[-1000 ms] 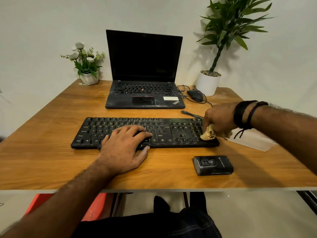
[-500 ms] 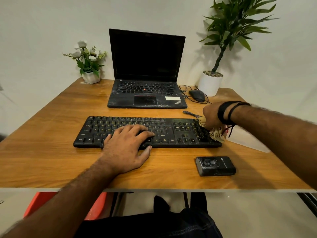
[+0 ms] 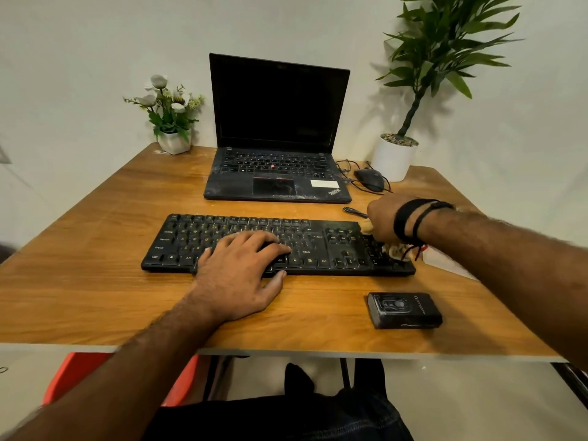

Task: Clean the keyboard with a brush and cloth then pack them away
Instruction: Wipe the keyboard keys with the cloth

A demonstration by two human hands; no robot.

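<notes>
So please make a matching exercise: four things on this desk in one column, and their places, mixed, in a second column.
Things:
1. cloth
2. small black box
3. mouse
4. flower pot

Places:
A. far left corner of the table
B. under the right hand, on the keyboard's right end
C. right of the laptop
D. near edge, in front of the keyboard

Pairs: 1-B, 2-D, 3-C, 4-A

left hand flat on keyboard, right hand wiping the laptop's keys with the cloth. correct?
Not quite. The right hand holds the cloth on the right end of the keyboard, not the laptop. The left hand is flat, per the head view.
</notes>
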